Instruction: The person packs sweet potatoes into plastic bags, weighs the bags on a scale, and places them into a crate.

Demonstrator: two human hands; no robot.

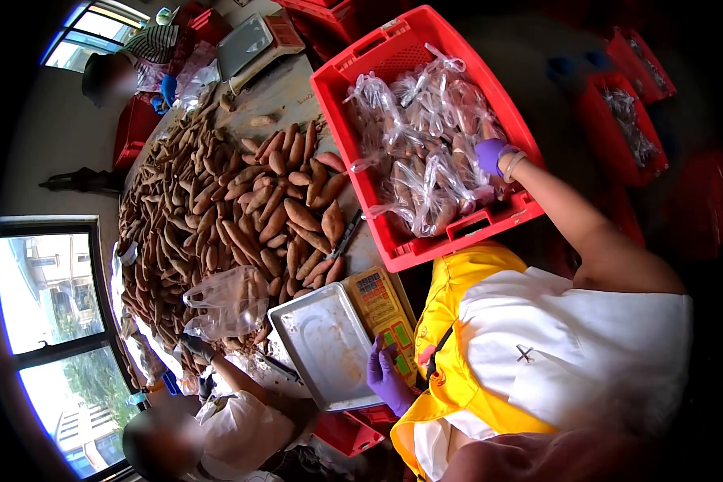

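My right hand [492,157], in a purple glove, reaches into a red crate [347,153] filled with clear plastic bags of sweet potatoes [417,120]. Its fingers curl over a bag of sweet potatoes [470,161] by the crate's side; the fingertips are partly hidden. My left hand [388,376], gloved in purple too, is beside the keypad and green displays of a yellow weighing scale [381,309]. Its fingers are apart, with nothing visible in them. The scale's metal pan [325,345] carries only specks of dirt. A large heap of loose sweet potatoes [241,201] covers the table beyond.
A clear plastic bag [229,304] lies on the heap near a co-worker's dark-gloved hand [197,347]. Another co-worker with blue gloves [167,90] is at the far end, near a second scale [245,44]. Red crates [626,120] with bagged goods stand on the floor.
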